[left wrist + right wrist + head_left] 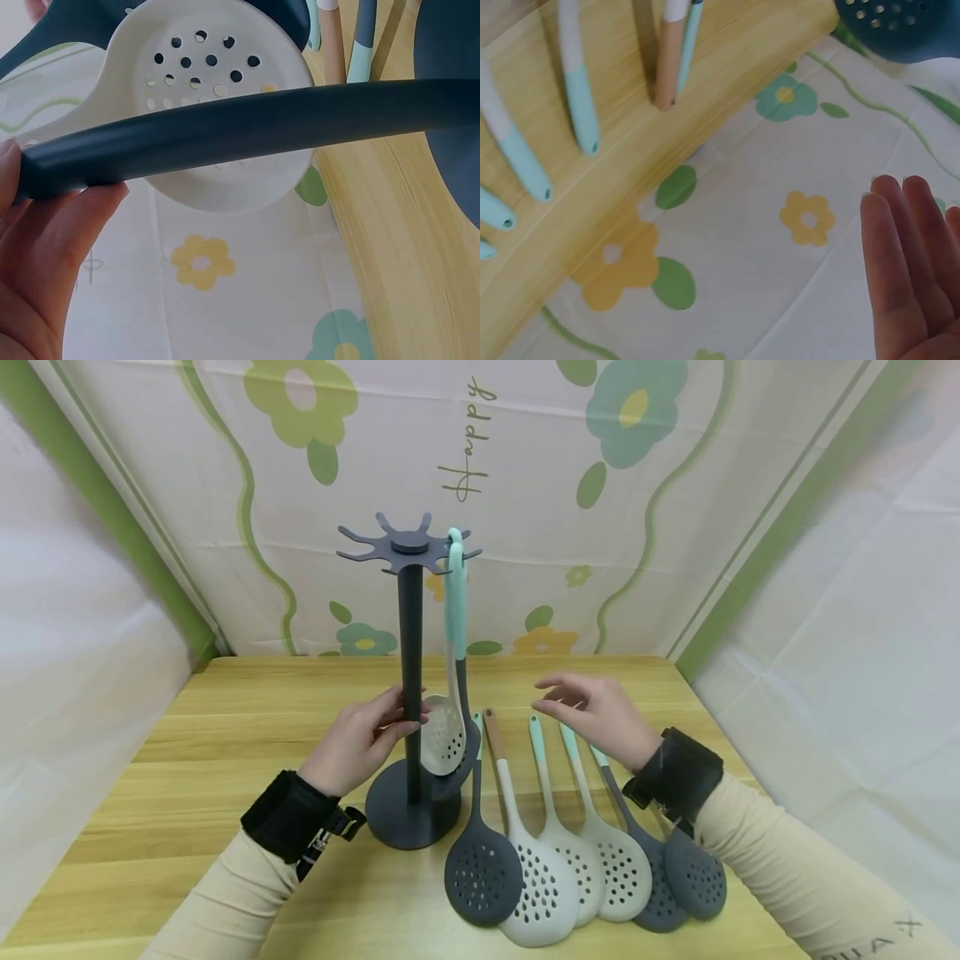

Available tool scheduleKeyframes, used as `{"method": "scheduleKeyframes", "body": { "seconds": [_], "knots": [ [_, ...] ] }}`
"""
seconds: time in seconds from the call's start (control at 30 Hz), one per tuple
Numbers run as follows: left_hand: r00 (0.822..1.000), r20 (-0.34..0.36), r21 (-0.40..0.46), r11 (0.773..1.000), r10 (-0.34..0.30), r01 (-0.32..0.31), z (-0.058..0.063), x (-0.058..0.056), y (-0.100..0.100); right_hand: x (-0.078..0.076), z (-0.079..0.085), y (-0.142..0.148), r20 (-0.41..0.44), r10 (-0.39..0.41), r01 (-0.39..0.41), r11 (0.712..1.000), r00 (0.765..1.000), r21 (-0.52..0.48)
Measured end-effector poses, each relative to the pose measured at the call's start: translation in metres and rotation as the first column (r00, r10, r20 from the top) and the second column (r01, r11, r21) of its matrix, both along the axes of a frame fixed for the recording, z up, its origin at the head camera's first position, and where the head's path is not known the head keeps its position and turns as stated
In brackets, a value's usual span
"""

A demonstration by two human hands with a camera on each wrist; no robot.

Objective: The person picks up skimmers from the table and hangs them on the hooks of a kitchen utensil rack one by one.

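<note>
My left hand [348,745] grips the upright pole [410,635] of a dark utensil stand, thumb and fingertips on either side of it. Two slotted spoons with mint handles hang from the stand's notched top [409,545]: a cream slotted spoon [442,739] and, partly behind it, a dark grey one [471,756]. In the left wrist view the pole [247,120] crosses in front of the cream bowl. My right hand [603,714] is held above the handle ends of the lying skimmers, holding nothing; the right wrist view shows its fingers [892,262] extended.
Several skimmers lie in a row on the wooden table [187,760]: a dark one [483,877], a pale one with a brown-ended handle [540,893], two cream ones with mint handles, and dark ones [697,877] under the right forearm. A flowered cloth [525,527] hangs behind.
</note>
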State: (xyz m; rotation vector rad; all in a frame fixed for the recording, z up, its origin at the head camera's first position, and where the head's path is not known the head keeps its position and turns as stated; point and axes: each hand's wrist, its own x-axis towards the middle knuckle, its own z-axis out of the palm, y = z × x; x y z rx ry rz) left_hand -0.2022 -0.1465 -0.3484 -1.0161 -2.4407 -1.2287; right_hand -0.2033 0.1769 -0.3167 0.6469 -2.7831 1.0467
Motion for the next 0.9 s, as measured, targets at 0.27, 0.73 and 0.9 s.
{"method": "scheduleKeyframes", "body": {
  "seconds": [0.27, 0.73, 0.9],
  "knots": [
    [1.0, -0.026, 0.008, 1.0, 0.016, -0.016, -0.003, 0.001, 0.001, -0.012, -0.011, 0.018, 0.008, -0.061, 0.06, 0.995, 0.998, 0.082],
    [0.999, -0.034, 0.016, 0.999, 0.028, -0.027, -0.005, 0.003, 0.001, -0.018, -0.024, 0.032, -0.001, -0.101, 0.1, 0.986, 0.995, 0.135],
    [0.998, -0.044, 0.023, 0.999, 0.035, -0.034, -0.005, 0.004, 0.002, -0.02, -0.027, 0.034, 0.002, -0.106, 0.105, 0.983, 0.994, 0.149]
  ]
}}
